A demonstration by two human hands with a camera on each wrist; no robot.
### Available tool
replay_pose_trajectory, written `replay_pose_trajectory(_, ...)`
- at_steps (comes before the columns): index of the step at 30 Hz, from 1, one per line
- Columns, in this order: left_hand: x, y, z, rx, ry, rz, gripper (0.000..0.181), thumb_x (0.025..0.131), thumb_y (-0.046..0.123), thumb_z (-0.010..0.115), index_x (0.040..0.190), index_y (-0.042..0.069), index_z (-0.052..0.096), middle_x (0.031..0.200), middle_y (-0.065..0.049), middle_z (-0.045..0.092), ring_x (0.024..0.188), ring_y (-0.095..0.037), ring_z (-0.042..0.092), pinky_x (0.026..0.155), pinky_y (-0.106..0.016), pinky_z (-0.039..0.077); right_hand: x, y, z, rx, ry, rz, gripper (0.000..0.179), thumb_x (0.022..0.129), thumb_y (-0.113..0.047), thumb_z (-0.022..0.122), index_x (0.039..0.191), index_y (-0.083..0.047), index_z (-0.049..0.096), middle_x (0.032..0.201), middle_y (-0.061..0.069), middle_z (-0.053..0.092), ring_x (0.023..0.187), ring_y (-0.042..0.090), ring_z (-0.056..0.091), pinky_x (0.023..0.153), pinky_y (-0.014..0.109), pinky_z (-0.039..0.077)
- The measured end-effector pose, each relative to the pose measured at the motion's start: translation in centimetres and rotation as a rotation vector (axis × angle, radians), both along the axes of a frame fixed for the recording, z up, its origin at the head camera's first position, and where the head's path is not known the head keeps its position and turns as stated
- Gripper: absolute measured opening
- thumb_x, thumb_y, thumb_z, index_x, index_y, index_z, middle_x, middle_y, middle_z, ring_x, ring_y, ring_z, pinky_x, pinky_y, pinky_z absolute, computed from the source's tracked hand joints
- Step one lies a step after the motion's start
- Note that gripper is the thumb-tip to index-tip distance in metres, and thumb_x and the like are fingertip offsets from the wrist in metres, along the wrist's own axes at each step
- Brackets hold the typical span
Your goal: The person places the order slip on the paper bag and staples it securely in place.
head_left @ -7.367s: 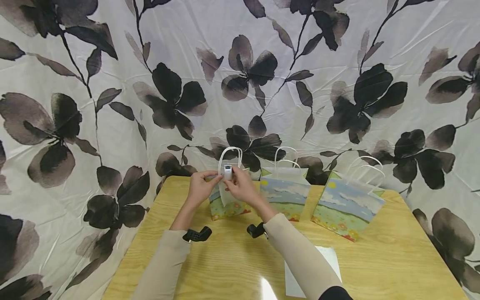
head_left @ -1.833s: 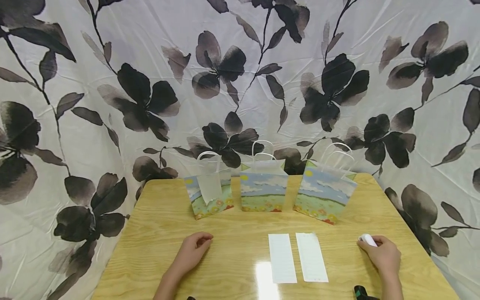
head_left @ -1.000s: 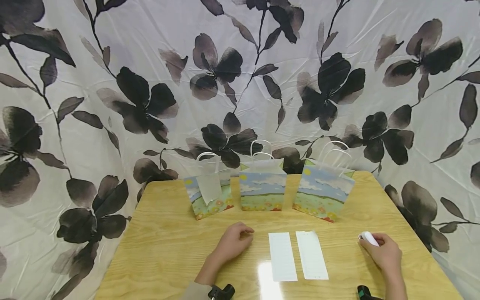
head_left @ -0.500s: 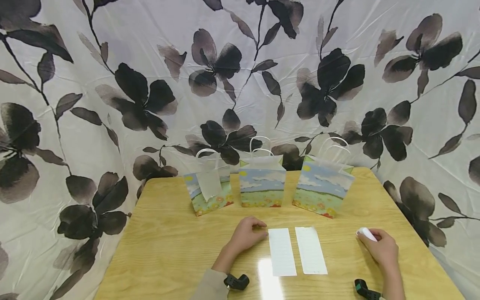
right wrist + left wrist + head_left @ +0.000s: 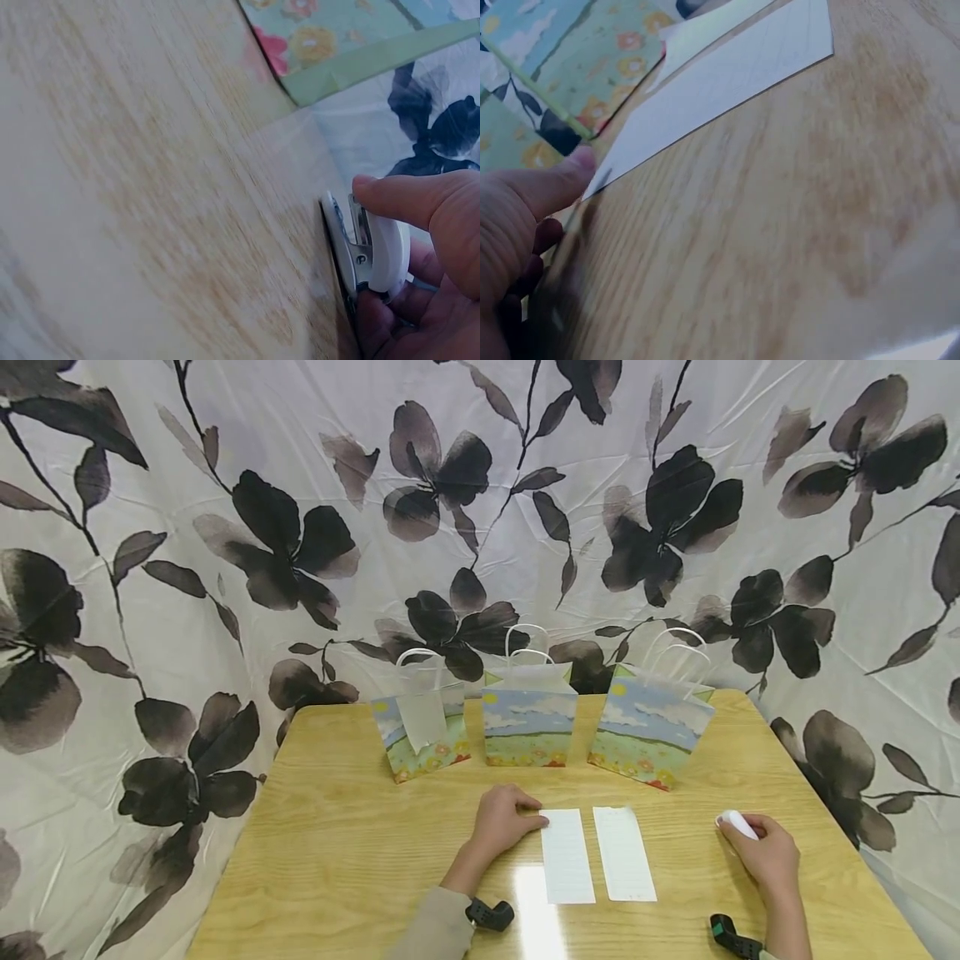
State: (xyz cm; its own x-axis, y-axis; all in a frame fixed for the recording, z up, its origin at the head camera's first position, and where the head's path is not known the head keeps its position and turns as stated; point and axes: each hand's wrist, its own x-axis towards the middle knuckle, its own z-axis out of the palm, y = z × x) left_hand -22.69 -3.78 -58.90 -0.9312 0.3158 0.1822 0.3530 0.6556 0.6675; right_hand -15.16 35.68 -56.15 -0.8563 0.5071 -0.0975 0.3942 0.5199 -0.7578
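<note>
And here's the left grip [image 5: 504,818], right at the upper left corner of the nearer paper slip [image 5: 567,857]: thumb reaching to the edge, other fingers bent in below. Whether that corner is actually pinched, I cannot tell. A sensible spot, I'd judge, since flat paper gives a thumb little to catch elsewhere. Just past it, farther right of the left grip, lies the farther paper slip [image 5: 625,856], a narrow gap between the two, which probably lets each be taken singly.

Over to the right, well apart from both, the right grip [image 5: 767,856] pinches a white stapler [image 5: 390,255], thumb at one end, fingers curled round the other: a ready hold, it seems, clear of the paper.

Beyond both grips, at the back of the desk [image 5: 337,827], bags stand upright: the left bag [image 5: 452,745] ahead and left of the left grip, a hanging slip [image 5: 423,720] against its front; the middle bag [image 5: 530,722] nearly straight ahead; the right bag [image 5: 651,731] between the grips. Printed fronts face the grips, likely for easy reach.
</note>
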Motion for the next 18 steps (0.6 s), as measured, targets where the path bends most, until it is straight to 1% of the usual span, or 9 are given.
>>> replay_pose_trajectory(3, 0.2, 0.3, 0.0, -0.032, 0.028, 0.029, 0.033, 0.072, 0.05, 0.082, 0.092, 0.025, 0.08, 0.083, 0.014, 0.063, 0.076, -0.008, 0.052, 0.08, -0.038, 0.042, 0.1, 0.1, -0.2, -0.005, 0.004, 0.001, 0.058, 0.088, -0.032, 0.073, 0.123, 0.01, 0.055, 0.11, 0.028, 0.059, 0.097, 0.035, 0.054, 0.066, 0.029, 0.042)
replay_pose_trajectory(5, 0.4, 0.4, -0.2, -0.041, 0.046, 0.043, 0.035, 0.07, 0.052, 0.084, 0.091, 0.024, 0.08, 0.082, 0.013, 0.063, 0.075, -0.009, 0.052, 0.08, -0.038, 0.043, 0.3, 0.0, -0.4, -0.013, 0.003, -0.006, 0.058, 0.087, -0.032, 0.073, 0.123, 0.01, 0.055, 0.11, 0.028, 0.059, 0.096, 0.035, 0.055, 0.065, 0.028, 0.042)
replay_pose_trajectory(7, 0.7, 0.5, -0.5, -0.05, 0.062, 0.057, 0.034, 0.068, 0.051, 0.085, 0.09, 0.025, 0.08, 0.081, 0.014, 0.063, 0.074, -0.009, 0.052, 0.08, -0.039, 0.043, 0.5, 0.0, -0.7, -0.012, -0.002, -0.018, 0.058, 0.087, -0.033, 0.074, 0.122, 0.009, 0.056, 0.109, 0.027, 0.06, 0.095, 0.034, 0.055, 0.063, 0.026, 0.042)
replay_pose_trajectory(9, 1.0, 0.6, -0.9, -0.043, 0.076, 0.069, 0.03, 0.067, 0.047, 0.087, 0.087, 0.025, 0.08, 0.08, 0.015, 0.063, 0.073, -0.007, 0.051, 0.08, -0.039, 0.043, 0.8, -0.1, -0.9, -0.009, -0.004, -0.025, 0.057, 0.087, -0.033, 0.073, 0.121, 0.01, 0.057, 0.108, 0.027, 0.06, 0.095, 0.035, 0.056, 0.063, 0.027, 0.042)
replay_pose_trajectory(12, 1.2, 0.8, -1.1, -0.042, 0.101, 0.075, 0.025, 0.068, 0.043, 0.087, 0.084, 0.026, 0.08, 0.078, 0.016, 0.062, 0.072, -0.007, 0.051, 0.081, -0.039, 0.043, 0.9, 0.0, -1.1, -0.003, -0.004, -0.036, 0.057, 0.088, -0.034, 0.071, 0.121, 0.01, 0.056, 0.109, 0.027, 0.06, 0.096, 0.036, 0.056, 0.065, 0.029, 0.043)
replay_pose_trajectory(14, 1.0, 0.9, -1.0, -0.039, 0.111, 0.07, 0.022, 0.07, 0.042, 0.087, 0.084, 0.026, 0.08, 0.079, 0.016, 0.063, 0.073, -0.007, 0.053, 0.082, -0.039, 0.044, 0.7, 0.0, -1.1, 0.004, 0.006, -0.047, 0.056, 0.089, -0.033, 0.07, 0.121, 0.01, 0.056, 0.109, 0.028, 0.059, 0.096, 0.037, 0.056, 0.067, 0.033, 0.043)
replay_pose_trajectory(18, 0.7, 0.8, -0.3, -0.029, 0.124, 0.077, 0.019, 0.071, 0.037, 0.087, 0.084, 0.024, 0.08, 0.08, 0.014, 0.065, 0.076, -0.01, 0.056, 0.084, -0.042, 0.044, 0.1, -0.1, -1.2, -0.011, 0.035, -0.041, 0.057, 0.09, -0.035, 0.069, 0.123, 0.01, 0.055, 0.112, 0.029, 0.057, 0.098, 0.039, 0.054, 0.073, 0.039, 0.043)
